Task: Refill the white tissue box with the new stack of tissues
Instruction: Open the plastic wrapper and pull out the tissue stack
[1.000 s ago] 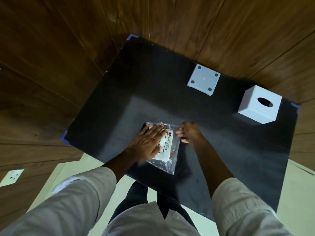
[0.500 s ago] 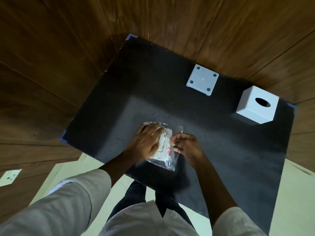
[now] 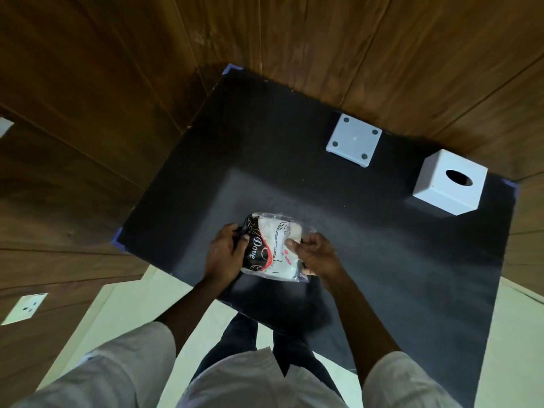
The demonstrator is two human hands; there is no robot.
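A clear plastic pack of white tissues [image 3: 272, 245] with black and red print is held up off the black tabletop [image 3: 368, 245], near its front edge. My left hand [image 3: 225, 254] grips the pack's left side. My right hand [image 3: 315, 254] pinches its right side. The white cube tissue box [image 3: 450, 187] with a dark oval hole on top stands at the far right of the table. Its flat white base plate [image 3: 354, 140], with dark round feet at the corners, lies apart from it near the back edge.
Wooden wall panels [image 3: 265, 39] close in the table at the back and left. The pale floor [image 3: 123, 304] shows below the front edge. White sockets [image 3: 25, 307] sit on the left wall. My legs stand at the table's front.
Both hands took hold of the tissue pack and lifted it off the table. My left hand moved from lying flat on it to gripping its left side.
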